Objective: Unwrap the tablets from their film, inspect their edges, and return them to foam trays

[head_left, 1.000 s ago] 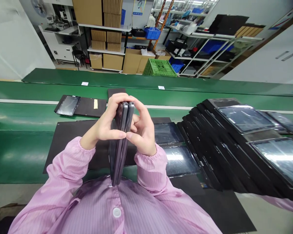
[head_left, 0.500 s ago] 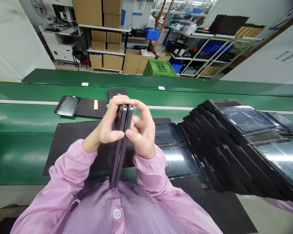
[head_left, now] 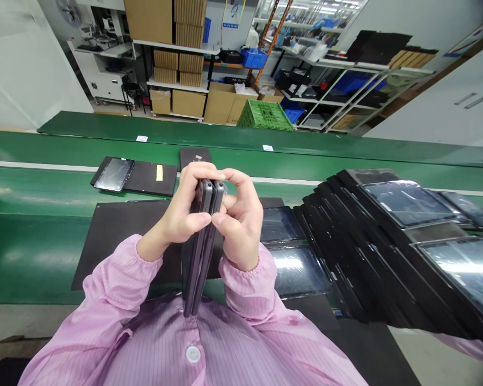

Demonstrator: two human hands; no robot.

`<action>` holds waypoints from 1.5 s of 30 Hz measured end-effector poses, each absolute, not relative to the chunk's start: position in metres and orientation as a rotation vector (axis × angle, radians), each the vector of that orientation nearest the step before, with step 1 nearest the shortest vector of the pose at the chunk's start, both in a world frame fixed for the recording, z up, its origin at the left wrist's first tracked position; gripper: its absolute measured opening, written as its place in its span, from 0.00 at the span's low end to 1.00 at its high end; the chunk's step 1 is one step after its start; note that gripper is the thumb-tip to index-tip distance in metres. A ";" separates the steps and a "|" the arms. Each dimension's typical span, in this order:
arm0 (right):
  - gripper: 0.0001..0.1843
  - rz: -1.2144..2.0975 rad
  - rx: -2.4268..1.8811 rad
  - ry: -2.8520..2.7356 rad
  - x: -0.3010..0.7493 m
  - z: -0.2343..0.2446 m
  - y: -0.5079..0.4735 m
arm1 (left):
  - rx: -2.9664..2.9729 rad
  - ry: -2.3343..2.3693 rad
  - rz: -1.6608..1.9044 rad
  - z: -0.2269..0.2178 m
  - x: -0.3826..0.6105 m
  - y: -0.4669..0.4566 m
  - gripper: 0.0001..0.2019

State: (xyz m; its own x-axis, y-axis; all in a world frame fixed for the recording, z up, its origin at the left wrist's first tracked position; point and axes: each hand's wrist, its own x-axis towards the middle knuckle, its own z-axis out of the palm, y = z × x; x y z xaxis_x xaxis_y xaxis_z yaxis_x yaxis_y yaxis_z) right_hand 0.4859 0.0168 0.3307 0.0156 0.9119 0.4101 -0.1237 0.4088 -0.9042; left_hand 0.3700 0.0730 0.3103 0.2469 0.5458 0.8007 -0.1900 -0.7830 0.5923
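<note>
Two thin dark tablets stand on edge, side by side, in front of my chest. My left hand (head_left: 185, 206) is closed around the upper end of the left tablet (head_left: 196, 257), its thumb on the near edge. My right hand (head_left: 240, 220) grips the right tablet (head_left: 207, 252) in the same way, and the two thumbs almost meet. The tablets' faces are mostly turned out of sight. Beneath them a black mat (head_left: 116, 236) lies on the green bench. Just right of my right hand, two glossy dark screens (head_left: 295, 269) lie flat.
A large slanting stack of black trays (head_left: 358, 252) with glossy screens on top fills the right side. Toward the back left, a tablet (head_left: 115, 174) lies beside a black panel (head_left: 151, 178) with a yellow label. Beyond the bench stand a green crate (head_left: 264, 114) and shelves with cartons (head_left: 189, 102).
Both hands and the two tablets sit slightly lower and farther right in view. My grip looks the same, and the things on the bench have stayed put.
</note>
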 end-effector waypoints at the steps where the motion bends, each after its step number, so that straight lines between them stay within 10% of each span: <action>1: 0.23 0.959 -0.797 -1.295 0.485 0.331 0.016 | 1.929 0.321 1.593 0.310 0.370 0.073 0.24; 15: 0.42 0.908 -0.843 -1.151 0.468 0.274 0.026 | 1.659 0.343 1.673 0.306 0.357 0.080 0.23; 22: 0.36 1.646 -1.124 -0.969 0.450 0.208 0.041 | 1.296 0.264 1.823 0.298 0.318 0.084 0.24; 33: 0.25 1.052 -1.331 -1.057 0.491 0.224 0.043 | 0.840 1.156 0.960 0.200 0.287 -0.010 0.28; 45: 0.16 0.517 -1.427 -1.153 0.497 0.199 0.038 | 0.763 1.084 0.948 0.179 0.289 -0.004 0.29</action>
State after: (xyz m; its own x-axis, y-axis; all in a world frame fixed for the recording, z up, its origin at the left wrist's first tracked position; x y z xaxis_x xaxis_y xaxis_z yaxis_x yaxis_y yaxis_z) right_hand 0.4971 0.0385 0.1987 0.4158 0.8581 0.3012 0.3453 0.1575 -0.9252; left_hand 0.2885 -0.0037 0.1791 0.1730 0.9103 -0.3760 -0.2508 0.4099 0.8770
